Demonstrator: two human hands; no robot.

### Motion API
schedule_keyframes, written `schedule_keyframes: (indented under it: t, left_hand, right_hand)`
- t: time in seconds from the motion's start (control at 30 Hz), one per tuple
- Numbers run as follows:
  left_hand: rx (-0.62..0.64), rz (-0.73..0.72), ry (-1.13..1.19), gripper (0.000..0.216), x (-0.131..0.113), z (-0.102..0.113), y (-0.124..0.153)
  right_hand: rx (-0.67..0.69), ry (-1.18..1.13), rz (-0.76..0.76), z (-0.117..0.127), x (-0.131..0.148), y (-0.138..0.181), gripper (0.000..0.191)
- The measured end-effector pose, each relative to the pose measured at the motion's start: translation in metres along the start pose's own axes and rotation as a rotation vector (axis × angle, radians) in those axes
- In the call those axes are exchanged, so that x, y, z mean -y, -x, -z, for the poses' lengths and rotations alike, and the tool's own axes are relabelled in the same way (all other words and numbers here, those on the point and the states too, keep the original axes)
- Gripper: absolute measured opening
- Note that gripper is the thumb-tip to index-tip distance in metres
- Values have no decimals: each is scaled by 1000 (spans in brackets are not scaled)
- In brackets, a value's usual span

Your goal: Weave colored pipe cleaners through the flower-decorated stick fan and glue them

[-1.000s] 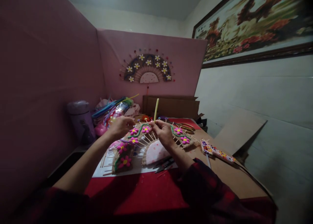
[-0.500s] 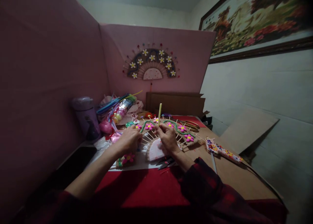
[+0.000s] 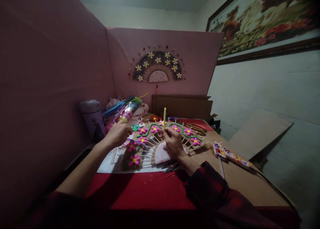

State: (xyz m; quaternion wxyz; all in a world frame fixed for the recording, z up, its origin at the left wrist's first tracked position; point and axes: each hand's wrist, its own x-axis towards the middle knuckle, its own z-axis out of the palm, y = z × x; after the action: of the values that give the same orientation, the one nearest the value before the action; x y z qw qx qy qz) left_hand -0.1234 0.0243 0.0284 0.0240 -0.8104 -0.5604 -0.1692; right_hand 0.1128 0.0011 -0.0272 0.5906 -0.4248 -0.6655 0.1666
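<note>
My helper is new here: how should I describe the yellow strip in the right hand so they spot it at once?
On the table, find the half-round fan with pink flowers. Near its middle, the right hand pinches a pale yellow strip. Unlike the slanting yellow strip poking from the pile on the left, this one stands nearly upright.

A yellow strip (image 3: 165,115) is held upright in the right hand (image 3: 173,142). The fan (image 3: 160,154) beneath is decorated with pink flowers (image 3: 188,131).
</note>
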Motion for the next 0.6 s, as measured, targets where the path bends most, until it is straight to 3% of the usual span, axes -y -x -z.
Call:
schedule_keyframes:
  t: [0.17,0.3,0.47,0.6]
  left_hand:
    - [31,-2,-121,18,5,-13,7]
    - [-22,14,-146,15,12,-11,8]
    - [-72,290,-35,15,16,1,-4]
    - [-161,409,29,13,14,2,-23]
  right_hand:
    - [1,-2,-11,-2,1,2,30]
    - [3,14,-1,-2,1,3,30]
    - [21,-22,-32,-2,2,3,34]
    - [33,-54,-54,-2,4,5,35]
